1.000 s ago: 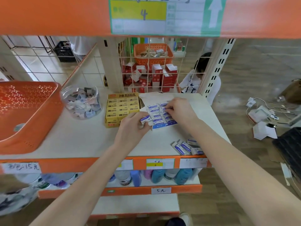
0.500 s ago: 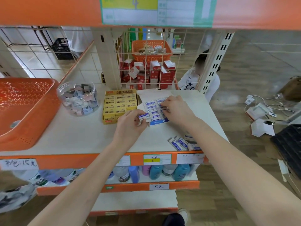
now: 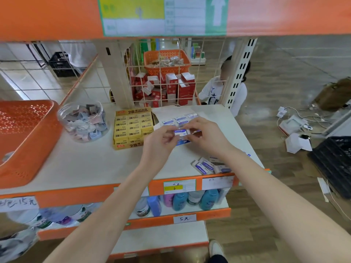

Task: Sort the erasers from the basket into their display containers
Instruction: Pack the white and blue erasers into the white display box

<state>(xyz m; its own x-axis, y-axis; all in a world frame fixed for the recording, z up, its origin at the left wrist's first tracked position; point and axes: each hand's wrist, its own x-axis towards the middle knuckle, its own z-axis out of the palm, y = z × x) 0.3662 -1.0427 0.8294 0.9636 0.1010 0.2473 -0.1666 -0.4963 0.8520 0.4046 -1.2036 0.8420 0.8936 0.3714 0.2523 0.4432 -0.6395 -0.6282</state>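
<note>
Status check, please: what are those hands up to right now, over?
Left hand and right hand both pinch one blue-and-white eraser. Held over the white display box. Loose erasers lie at the front of the shelf, nothing blocking.

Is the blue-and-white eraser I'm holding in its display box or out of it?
Out. Left hand and right hand pinch the blue-and-white eraser above the display box.

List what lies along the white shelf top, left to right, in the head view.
From the left: orange basket → clear jar of mixed erasers → yellow 2B eraser box → left hand → blue-and-white eraser pinched between both hands → right hand.
</note>
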